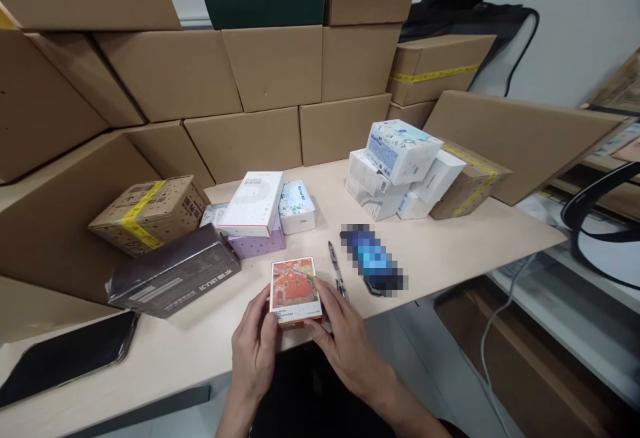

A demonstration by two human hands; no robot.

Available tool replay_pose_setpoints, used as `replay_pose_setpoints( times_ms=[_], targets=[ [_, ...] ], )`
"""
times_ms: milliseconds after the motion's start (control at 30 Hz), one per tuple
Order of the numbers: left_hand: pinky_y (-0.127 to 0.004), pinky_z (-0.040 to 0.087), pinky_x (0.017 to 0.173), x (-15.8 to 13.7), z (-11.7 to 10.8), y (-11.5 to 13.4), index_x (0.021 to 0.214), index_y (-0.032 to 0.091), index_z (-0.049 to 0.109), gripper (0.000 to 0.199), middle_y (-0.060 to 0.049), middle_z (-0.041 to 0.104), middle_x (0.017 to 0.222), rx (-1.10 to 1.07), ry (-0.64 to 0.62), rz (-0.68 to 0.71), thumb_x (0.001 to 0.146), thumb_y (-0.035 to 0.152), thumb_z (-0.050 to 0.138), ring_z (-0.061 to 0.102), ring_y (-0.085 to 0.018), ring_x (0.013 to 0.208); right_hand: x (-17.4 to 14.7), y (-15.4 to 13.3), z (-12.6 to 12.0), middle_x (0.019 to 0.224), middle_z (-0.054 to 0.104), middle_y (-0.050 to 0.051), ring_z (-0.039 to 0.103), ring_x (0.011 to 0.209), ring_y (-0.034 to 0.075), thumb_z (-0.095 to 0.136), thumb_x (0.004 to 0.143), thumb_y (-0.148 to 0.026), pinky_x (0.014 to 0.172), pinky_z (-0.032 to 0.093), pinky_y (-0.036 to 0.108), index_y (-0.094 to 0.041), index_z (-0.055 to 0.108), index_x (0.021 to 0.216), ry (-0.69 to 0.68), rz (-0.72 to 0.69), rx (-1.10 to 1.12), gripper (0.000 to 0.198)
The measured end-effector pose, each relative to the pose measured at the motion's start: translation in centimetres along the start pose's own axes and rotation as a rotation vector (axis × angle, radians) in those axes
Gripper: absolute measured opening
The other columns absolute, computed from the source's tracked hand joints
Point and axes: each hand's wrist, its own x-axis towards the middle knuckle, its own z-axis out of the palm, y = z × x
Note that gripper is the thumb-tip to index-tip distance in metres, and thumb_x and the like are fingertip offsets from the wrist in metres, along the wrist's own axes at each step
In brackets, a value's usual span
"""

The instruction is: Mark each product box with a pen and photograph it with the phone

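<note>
A small box with a red illustrated cover (294, 288) is held between my two hands at the front edge of the table. My left hand (256, 335) grips its left side, thumb at the near corner. On the opposite side, my right hand (345, 331) has its fingers along the edge and the thumb at the near corner. The cover faces up, with small print along its lower part. Just right of the box lies a pen (336, 269), close to my right fingers. A phone with a pixelated screen (374, 259) rests farther right.
Behind stands a white power bank box (253, 203) on a purple box (257, 243), beside a tissue pack (297, 207). A dark box (175, 271) and a black phone (70, 358) lie left. Stacked tissue packs (400, 151) stand right. Cardboard boxes (243, 141) wall the back.
</note>
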Motion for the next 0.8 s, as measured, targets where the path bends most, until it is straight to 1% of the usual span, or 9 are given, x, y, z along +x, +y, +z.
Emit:
replay_pose_setpoints(
  times_ms=[167,367,600,800],
  targets=[
    [-0.038,0.051,0.101,-0.1,0.0,0.1,0.133,0.024,0.059,0.043,-0.008,0.064,0.133,-0.01,-0.011,0.011,0.098,0.043,0.045,0.061,-0.025,0.122,-0.5,0.4,0.8,0.143,0.056,0.012,0.058,0.127,0.024,0.05,0.099,-0.037,0.099,0.056,0.042,-0.025,0.022,0.156,0.084,-0.026,-0.022,0.065],
    [-0.037,0.047,0.105,-0.4,0.0,0.4,0.138,0.026,0.055,0.042,-0.007,0.061,0.137,-0.033,-0.009,0.063,0.1,0.037,0.044,0.058,-0.024,0.126,-0.5,0.3,1.9,0.138,0.059,0.015,0.061,0.122,0.027,0.047,0.1,-0.035,0.095,0.057,0.045,-0.022,0.023,0.157,0.164,-0.072,-0.052,0.063],
    [-0.035,0.048,0.104,-0.4,-0.1,0.3,0.137,0.027,0.057,0.039,-0.006,0.063,0.134,-0.051,0.004,0.093,0.1,0.033,0.045,0.059,-0.022,0.123,-0.5,0.1,2.2,0.136,0.06,0.016,0.06,0.122,0.027,0.044,0.101,-0.035,0.095,0.056,0.046,-0.021,0.02,0.158,0.198,-0.091,-0.075,0.064],
    [-0.038,0.045,0.106,-0.3,-0.2,0.6,0.135,0.025,0.059,0.04,-0.008,0.061,0.135,-0.077,-0.007,0.089,0.1,0.038,0.044,0.056,-0.024,0.126,-0.8,0.2,2.4,0.136,0.059,0.016,0.059,0.123,0.027,0.045,0.1,-0.033,0.096,0.056,0.045,-0.019,0.023,0.157,0.203,-0.078,-0.059,0.062]
  ],
)
